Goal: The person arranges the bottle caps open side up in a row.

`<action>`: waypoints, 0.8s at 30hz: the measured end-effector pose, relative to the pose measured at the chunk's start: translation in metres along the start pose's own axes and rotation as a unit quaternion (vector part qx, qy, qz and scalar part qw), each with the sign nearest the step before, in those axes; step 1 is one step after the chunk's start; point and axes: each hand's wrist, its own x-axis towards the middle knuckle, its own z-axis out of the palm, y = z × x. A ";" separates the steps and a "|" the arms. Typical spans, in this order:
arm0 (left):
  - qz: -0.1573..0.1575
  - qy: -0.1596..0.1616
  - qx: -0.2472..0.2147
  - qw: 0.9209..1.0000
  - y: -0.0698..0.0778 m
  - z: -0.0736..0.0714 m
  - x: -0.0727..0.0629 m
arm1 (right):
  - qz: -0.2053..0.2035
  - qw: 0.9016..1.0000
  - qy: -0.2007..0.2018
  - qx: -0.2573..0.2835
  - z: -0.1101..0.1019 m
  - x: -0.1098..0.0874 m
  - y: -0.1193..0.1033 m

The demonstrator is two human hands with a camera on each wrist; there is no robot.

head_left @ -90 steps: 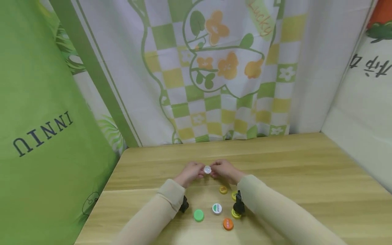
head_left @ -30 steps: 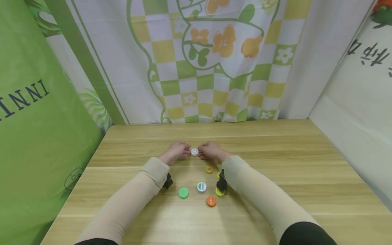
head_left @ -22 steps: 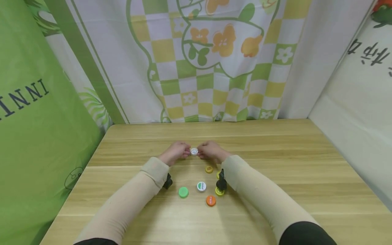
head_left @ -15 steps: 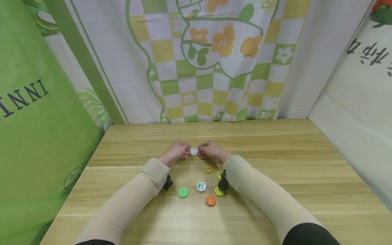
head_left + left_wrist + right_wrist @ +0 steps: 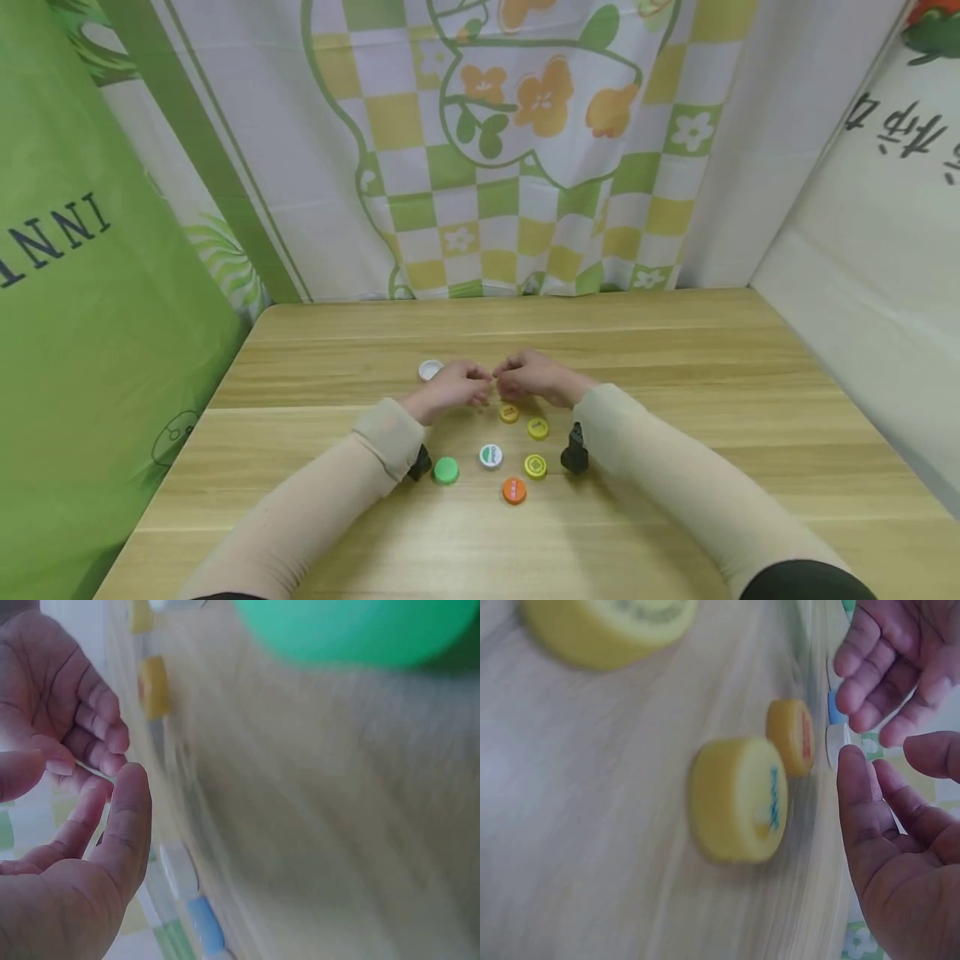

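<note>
My left hand (image 5: 453, 385) and right hand (image 5: 536, 377) hover near the table's middle, fingertips facing each other, nearly meeting. Both have loosely bent fingers with nothing between them, as the left wrist view shows for the left hand (image 5: 97, 855) and the right hand (image 5: 64, 697). A white bottle cap (image 5: 430, 370) lies upturned just left of my left hand, partly covered by it. Past the left fingers, a white cap (image 5: 178, 870) and a blue cap (image 5: 204, 924) stand in a row. An orange-yellow cap (image 5: 509, 413) lies just below the hands, beside a yellow cap (image 5: 537, 428).
Nearer me lie a green cap (image 5: 446, 471), a white cap with a green print (image 5: 491, 456), another yellow cap (image 5: 535, 466) and an orange cap (image 5: 513, 491). The wooden table (image 5: 675, 375) ends at a patterned curtain (image 5: 525, 167), with cloth walls on both sides.
Both hands have come away from the upturned white cap between them and shifted right. That spot is now covered by the left hand, and a white cap shows at its left.
</note>
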 end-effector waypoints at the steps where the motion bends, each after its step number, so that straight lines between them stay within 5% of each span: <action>1: 0.002 -0.005 0.005 1.000 0.000 0.002 -0.001 | 0.001 1.000 -0.001 -0.008 -0.001 -0.002 0.001; 12: 0.013 -0.041 0.038 0.998 -0.009 0.018 0.000 | 0.008 0.998 -0.010 -0.054 -0.012 -0.017 0.018; 24: 0.001 -0.033 0.034 0.999 -0.010 0.026 0.002 | 0.024 0.995 -0.019 -0.090 -0.010 -0.023 0.020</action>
